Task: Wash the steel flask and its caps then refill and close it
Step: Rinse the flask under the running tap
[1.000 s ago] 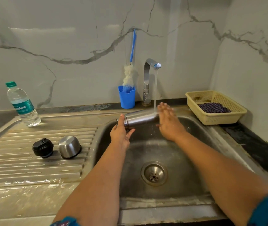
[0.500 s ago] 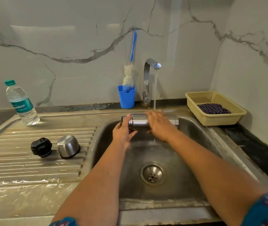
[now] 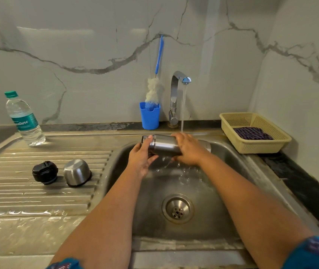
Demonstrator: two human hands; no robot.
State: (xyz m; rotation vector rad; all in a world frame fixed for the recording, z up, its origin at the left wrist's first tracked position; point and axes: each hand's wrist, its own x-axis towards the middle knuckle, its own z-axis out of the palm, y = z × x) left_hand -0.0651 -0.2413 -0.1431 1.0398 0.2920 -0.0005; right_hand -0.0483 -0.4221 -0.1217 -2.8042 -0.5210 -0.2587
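The steel flask [image 3: 164,145] lies sideways over the sink basin [image 3: 222,191], under the running tap [image 3: 180,78]. My left hand [image 3: 142,158] grips its left end, thumb over the rim. My right hand [image 3: 187,149] wraps over the flask's middle, and water splashes off below it. The flask's right end shows past my right hand. On the draining board [image 3: 38,200] to the left stand the black inner cap [image 3: 45,172] and the steel outer cap [image 3: 77,172], side by side and apart from my hands.
A plastic water bottle [image 3: 23,119] stands at the back left of the draining board. A blue cup [image 3: 150,116] holding a bottle brush [image 3: 153,90] sits beside the tap. A yellow basket [image 3: 255,144] with a dark cloth [image 3: 252,133] stands right of the sink.
My right hand has moved left from the flask's right end over its middle, and the flask has shifted slightly under the stream. The caps have not moved.
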